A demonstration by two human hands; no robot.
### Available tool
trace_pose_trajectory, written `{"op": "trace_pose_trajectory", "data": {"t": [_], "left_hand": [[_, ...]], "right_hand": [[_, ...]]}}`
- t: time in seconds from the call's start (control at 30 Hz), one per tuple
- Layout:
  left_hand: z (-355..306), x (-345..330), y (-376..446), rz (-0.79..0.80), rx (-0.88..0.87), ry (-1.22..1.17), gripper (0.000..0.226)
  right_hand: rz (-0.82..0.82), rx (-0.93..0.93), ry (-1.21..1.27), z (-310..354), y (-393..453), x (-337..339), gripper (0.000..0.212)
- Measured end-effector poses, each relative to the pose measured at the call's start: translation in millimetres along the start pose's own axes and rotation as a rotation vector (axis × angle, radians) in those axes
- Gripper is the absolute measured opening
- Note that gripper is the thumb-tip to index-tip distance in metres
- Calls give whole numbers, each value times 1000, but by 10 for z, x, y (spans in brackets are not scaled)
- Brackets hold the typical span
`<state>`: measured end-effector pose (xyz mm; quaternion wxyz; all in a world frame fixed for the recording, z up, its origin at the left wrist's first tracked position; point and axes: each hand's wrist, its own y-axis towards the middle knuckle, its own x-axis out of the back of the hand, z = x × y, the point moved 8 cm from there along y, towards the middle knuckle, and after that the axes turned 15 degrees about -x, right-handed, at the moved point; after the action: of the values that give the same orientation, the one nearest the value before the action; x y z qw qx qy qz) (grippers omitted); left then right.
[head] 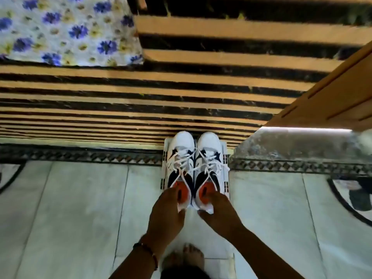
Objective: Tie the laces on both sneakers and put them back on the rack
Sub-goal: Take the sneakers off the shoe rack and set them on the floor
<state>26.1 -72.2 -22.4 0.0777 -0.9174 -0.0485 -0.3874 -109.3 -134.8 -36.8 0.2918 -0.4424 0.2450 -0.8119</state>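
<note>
Two white sneakers with dark blue side panels and orange insoles sit side by side on a white rack (225, 185) on the floor, toes pointing away from me. My left hand (168, 212) grips the heel of the left sneaker (182, 158). My right hand (220, 213) grips the heel of the right sneaker (209, 158). White laces run loosely across both tongues and trail toward the openings; whether they are knotted I cannot tell.
A slatted wooden bench (201, 81) runs across the top, with a floral cushion (66, 29) at its left. A wooden panel (332, 101) slants in at right. A patterned border strip (80, 156) crosses the pale tiled floor. My bare foot (185, 256) stands below the hands.
</note>
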Motion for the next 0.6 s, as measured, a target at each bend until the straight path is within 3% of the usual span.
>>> {"op": "trace_pose_trajectory", "data": {"t": [0.13, 0.27, 0.43, 0.6], "left_hand": [[450, -599, 110, 347, 89, 79, 65], [595, -972, 235, 673, -24, 367, 71], [711, -1087, 297, 663, 13, 416, 75], [413, -905, 140, 590, 36, 373, 70]], "right_hand": [[26, 0, -264, -214, 338, -422, 59], [-25, 8, -489, -307, 538, -595, 58], [3, -15, -628, -293, 655, -684, 53], [-34, 8, -667, -236, 450, -613, 50]]}}
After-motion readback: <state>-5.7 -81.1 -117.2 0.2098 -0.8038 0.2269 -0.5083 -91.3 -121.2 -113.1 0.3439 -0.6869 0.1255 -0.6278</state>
